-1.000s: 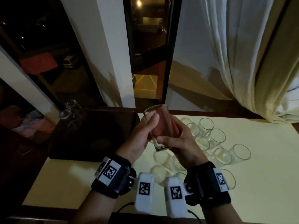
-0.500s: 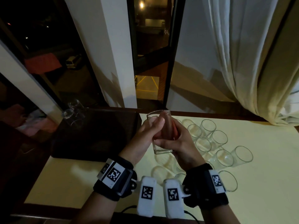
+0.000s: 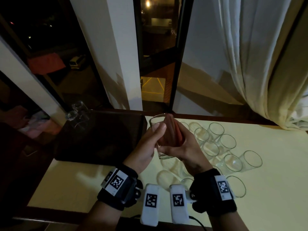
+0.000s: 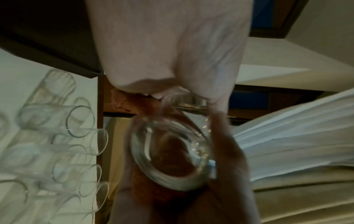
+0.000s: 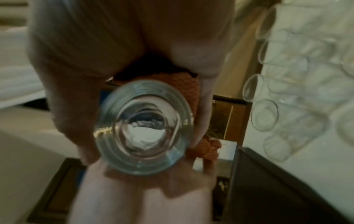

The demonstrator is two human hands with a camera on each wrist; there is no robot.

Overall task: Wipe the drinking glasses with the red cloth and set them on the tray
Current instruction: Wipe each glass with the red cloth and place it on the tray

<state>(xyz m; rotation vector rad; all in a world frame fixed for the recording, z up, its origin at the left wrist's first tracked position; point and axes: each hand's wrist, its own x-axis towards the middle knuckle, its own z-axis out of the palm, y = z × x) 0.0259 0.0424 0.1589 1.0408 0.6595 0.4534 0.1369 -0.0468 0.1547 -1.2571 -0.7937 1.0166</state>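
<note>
Left hand (image 3: pixel 146 147): fingers curled round one drinking glass (image 3: pixel 159 129), held upright above the table (image 3: pixel 275 180). Right hand (image 3: pixel 181 147): fingers wrapped round the red cloth (image 3: pixel 170 132), pressed against that glass. Unheld glasses (image 3: pixel 226 142) clustered on the table's right; dark tray (image 3: pixel 100 139) at left carries two glasses (image 3: pixel 75 112).

my right hand (image 3: pixel 181 147) and the red cloth (image 3: pixel 170 130) hide much of the glass (image 3: pixel 162 154); both wrist views blur; the tray (image 3: pixel 100 139) is too dark to read.
</note>
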